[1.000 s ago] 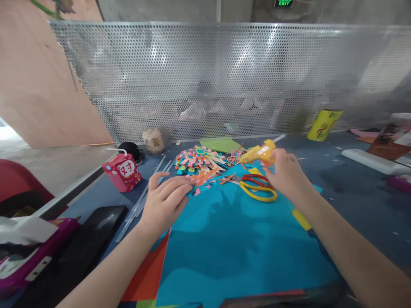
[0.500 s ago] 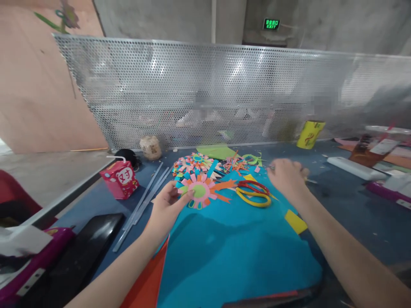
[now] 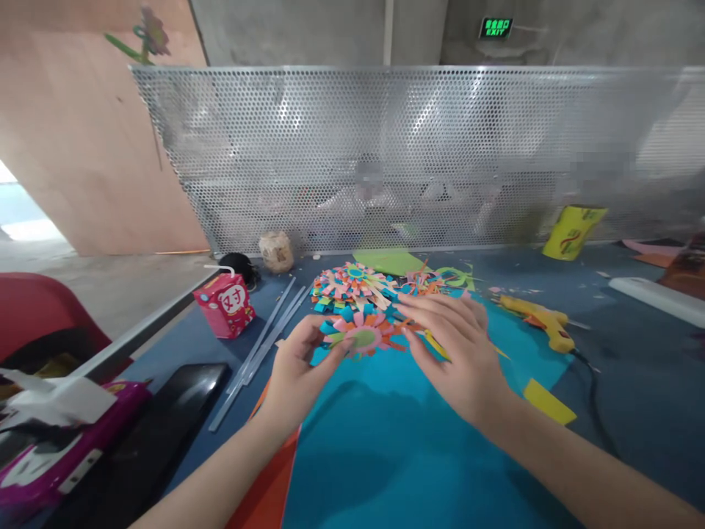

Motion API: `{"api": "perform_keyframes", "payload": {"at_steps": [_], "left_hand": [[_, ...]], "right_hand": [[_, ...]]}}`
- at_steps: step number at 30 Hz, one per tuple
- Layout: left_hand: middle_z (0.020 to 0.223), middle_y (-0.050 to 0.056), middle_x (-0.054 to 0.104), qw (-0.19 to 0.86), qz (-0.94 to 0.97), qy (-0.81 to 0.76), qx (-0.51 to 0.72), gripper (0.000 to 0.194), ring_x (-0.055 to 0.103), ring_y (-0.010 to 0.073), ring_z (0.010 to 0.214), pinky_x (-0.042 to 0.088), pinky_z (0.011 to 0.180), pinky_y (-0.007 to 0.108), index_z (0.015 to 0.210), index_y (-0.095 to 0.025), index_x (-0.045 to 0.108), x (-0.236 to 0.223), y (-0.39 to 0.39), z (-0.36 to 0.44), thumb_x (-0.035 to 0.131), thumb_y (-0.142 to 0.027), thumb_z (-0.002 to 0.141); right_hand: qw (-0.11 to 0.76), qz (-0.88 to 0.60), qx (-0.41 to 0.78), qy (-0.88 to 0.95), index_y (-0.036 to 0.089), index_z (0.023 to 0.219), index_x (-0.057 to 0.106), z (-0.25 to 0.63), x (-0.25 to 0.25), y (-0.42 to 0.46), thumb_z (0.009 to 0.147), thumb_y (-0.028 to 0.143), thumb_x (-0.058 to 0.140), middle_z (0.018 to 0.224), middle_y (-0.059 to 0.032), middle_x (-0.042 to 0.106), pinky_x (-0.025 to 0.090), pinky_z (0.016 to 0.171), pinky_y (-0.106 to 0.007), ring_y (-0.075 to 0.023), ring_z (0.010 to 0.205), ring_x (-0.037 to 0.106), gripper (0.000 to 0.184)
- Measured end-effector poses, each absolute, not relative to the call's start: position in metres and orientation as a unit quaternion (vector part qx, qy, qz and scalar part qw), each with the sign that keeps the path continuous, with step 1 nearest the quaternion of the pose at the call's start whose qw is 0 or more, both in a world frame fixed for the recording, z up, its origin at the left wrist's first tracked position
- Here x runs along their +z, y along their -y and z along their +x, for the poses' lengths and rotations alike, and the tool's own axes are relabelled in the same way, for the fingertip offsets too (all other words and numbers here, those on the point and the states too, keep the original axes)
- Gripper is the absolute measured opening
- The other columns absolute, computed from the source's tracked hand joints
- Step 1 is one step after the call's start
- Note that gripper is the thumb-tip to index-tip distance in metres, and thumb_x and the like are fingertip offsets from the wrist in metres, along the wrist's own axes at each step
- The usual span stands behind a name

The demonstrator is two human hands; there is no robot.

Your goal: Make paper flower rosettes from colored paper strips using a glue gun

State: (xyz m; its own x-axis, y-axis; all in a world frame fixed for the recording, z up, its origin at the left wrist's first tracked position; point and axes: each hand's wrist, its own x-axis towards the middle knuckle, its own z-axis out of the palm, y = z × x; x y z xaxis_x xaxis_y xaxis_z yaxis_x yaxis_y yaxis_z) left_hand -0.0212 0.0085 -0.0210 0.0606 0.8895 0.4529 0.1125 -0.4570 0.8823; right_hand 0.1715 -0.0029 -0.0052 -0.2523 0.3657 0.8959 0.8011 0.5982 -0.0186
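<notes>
My left hand (image 3: 305, 367) pinches a layered paper flower (image 3: 363, 338) between thumb and fingers, above a blue paper sheet (image 3: 385, 441). The flower has a green centre, a pink ring and pink, blue and orange petal strips. At its right side is my right hand (image 3: 457, 353), fingers stretched and thumb apart, by the orange strips; whether it touches them I cannot tell. Behind the right hand, scissors (image 3: 436, 345) show only part of a yellow handle. A yellow glue gun (image 3: 537, 319) lies to the right. Finished-looking paper flowers (image 3: 352, 283) are heaped beyond my hands.
Clear glue sticks (image 3: 258, 349), a pink drink box (image 3: 225, 303), a black phone-like slab (image 3: 165, 419) and a purple power strip (image 3: 71, 448) lie left. A yellow paper piece (image 3: 549, 401) and the glue gun's cord (image 3: 595, 397) are right. A perforated metal screen (image 3: 330, 147) stands behind.
My right hand has come left from beside the glue gun to the flower, leaving the gun lying in view. The flower stays in my left hand, now tilted flatter. The view has shifted.
</notes>
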Motion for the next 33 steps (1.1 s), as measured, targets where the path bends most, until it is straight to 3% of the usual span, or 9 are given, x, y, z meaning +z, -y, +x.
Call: {"api": "perform_keyframes", "payload": {"at_steps": [9,19,27,33], "left_hand": [[0.083,0.000,0.064,0.098,0.733,-0.361,0.568,0.019,0.061,0.0139,0.076,0.048,0.068,0.024,0.087,-0.022,0.058,-0.023,-0.005,-0.032,0.064,-0.012,0.071],[0.090,0.004,0.070,-0.040,0.854,-0.208,0.476,0.029,0.065,0.0195,0.086,0.044,0.083,0.039,0.093,-0.022,0.053,-0.009,-0.004,-0.040,0.057,-0.003,0.072],[0.100,0.007,0.068,-0.157,0.859,-0.182,0.452,0.027,0.063,0.0216,0.093,0.044,0.082,0.040,0.093,-0.019,0.056,-0.010,-0.004,-0.053,0.064,-0.009,0.070],[0.101,0.005,0.069,-0.171,0.855,-0.194,0.450,0.020,0.064,0.0208,0.093,0.044,0.084,0.041,0.091,-0.022,0.057,-0.006,0.005,-0.052,0.058,-0.009,0.076]], "right_hand": [[0.493,-0.368,-0.199,0.763,0.018,0.108,0.055,0.175,0.002,0.013,0.079,0.015,0.057,0.106,-0.0071,0.065,0.040,0.093,-0.036,-0.0186,0.102,0.057,0.029],[0.454,-0.368,-0.160,0.796,0.022,0.116,0.047,0.178,0.003,0.016,0.083,0.018,0.052,0.108,-0.0045,0.064,0.034,0.094,-0.042,-0.0184,0.099,0.058,0.034],[0.426,-0.325,-0.125,0.835,0.020,0.106,0.054,0.178,0.006,0.022,0.083,0.018,0.052,0.102,-0.0014,0.066,0.035,0.089,-0.036,-0.0151,0.091,0.060,0.023],[0.419,-0.318,-0.129,0.841,0.022,0.102,0.055,0.179,0.009,0.020,0.081,0.021,0.056,0.092,0.0000,0.067,0.036,0.084,-0.037,-0.0166,0.084,0.061,0.021]]}}
